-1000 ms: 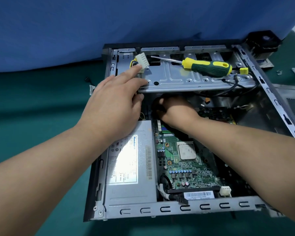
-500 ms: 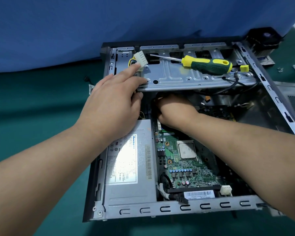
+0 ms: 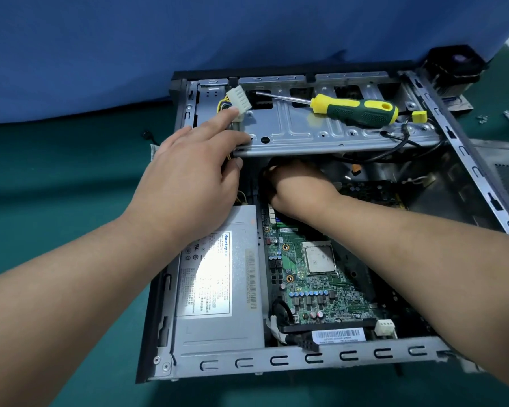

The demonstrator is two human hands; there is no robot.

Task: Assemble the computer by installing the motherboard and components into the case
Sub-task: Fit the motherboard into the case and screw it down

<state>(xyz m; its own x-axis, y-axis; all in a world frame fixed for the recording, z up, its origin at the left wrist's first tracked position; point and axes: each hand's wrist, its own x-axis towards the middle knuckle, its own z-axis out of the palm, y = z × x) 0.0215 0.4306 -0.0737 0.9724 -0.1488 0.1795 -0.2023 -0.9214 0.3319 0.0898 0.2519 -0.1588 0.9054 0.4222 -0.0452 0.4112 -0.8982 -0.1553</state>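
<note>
**Right hand works under the drive bracket while the left steadies its edge**

Head view: the case [image 3: 306,361] lies open on the green bench [image 3: 56,201], its long axis running from 6 toward 12 o'clock. Inside it, the power supply [image 3: 218,289] fills the 7 o'clock side and the motherboard [image 3: 315,289] sits just beside it at centre, bare processor [image 3: 319,258] facing up.

The left hand [image 3: 188,183] lies over the 9 o'clock end of the drive bracket [image 3: 335,133], fingers out almost straight across the metal lip, the forefinger touching a white connector [image 3: 240,101] on yellow wires. It reads as resting and steadying, not clasping.

The right hand [image 3: 297,186] reaches in below the bracket's near edge, at the 12 o'clock end of the motherboard. Its fingers are curled downward, apparently around a black cable [image 3: 265,177], but the knuckles hide the fingertips, so I cannot tell whether it actually holds anything.

The relation that matters: the work point lies straight under the right hand, toward 12 o'clock and beneath the bracket's overhang, so the right hand is much the nearer. Any plug it seats probably has to go straight down onto the board, with little headroom.

A yellow-and-green screwdriver [image 3: 356,110] lies on top of the bracket, shaft pointing toward 9 o'clock, nearer the left hand.
</note>
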